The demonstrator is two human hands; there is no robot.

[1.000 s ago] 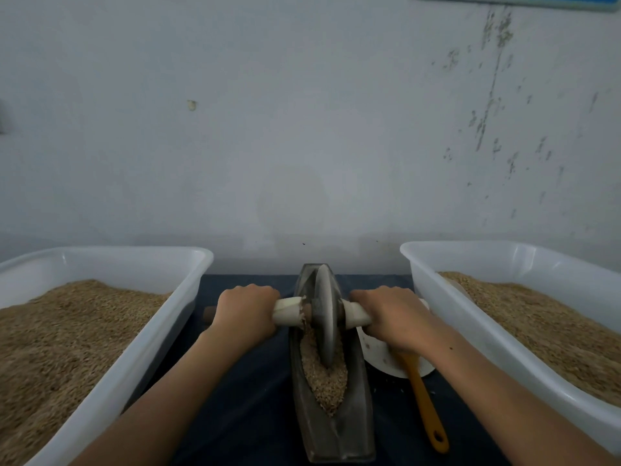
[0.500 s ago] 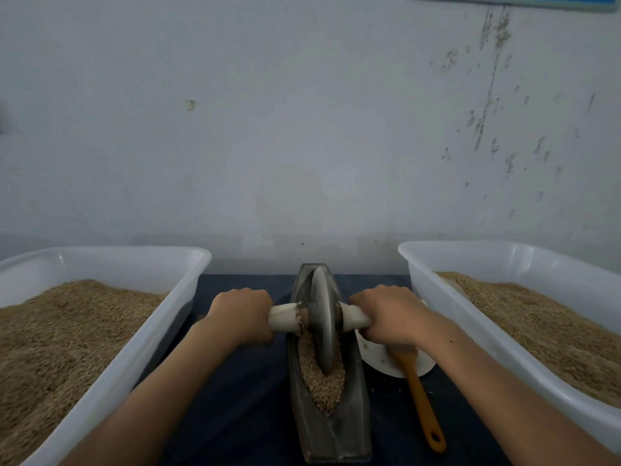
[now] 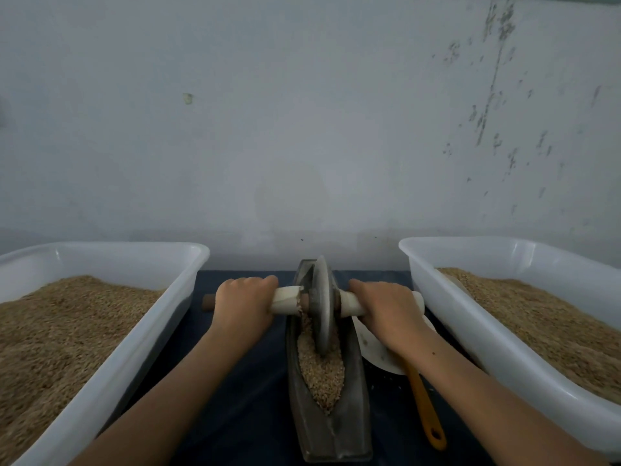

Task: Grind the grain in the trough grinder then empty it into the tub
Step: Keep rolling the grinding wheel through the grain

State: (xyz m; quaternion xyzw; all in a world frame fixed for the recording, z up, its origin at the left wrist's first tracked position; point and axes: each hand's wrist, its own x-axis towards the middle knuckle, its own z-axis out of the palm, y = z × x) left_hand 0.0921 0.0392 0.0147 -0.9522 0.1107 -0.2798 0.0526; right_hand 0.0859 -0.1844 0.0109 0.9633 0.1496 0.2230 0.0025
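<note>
Head view: my left hand and right hand each grip the axle either side of the wheel, far end of trough. Grain in trough looks whole; grinding unfinished, emptying into tub not begun.

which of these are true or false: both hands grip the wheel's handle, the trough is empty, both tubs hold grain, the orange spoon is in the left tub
1. Both hands grip the wheel's handle: true. The left hand and right hand each hold the handle beside the wheel.
2. The trough is empty: false. The trough holds grain.
3. Both tubs hold grain: true, the left tub and right tub.
4. The orange spoon is in the left tub: false. The spoon lies right of the trough.
</note>
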